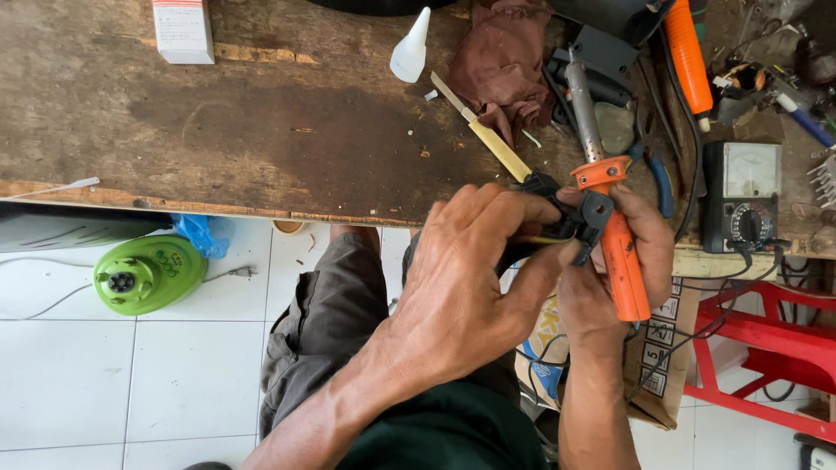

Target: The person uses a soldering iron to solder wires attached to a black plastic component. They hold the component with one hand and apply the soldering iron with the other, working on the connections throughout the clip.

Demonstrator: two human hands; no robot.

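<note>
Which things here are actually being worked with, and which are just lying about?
In hand:
left hand on a small black part
right hand holding the orange-handled soldering iron

Lying about:
yellow-handled knife
white glue bottle
brown rag
multimeter
white box
green round base

Orange soldering iron handle point(625, 270), green round appliance base point(146, 273), maroon rag point(501, 61), red stool frame point(766, 335), white glue bottle point(411, 48)

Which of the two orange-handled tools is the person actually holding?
The soldering iron with the metal barrel, gripped in the right hand. The other orange tool lies untouched at the bench's far right.
</note>
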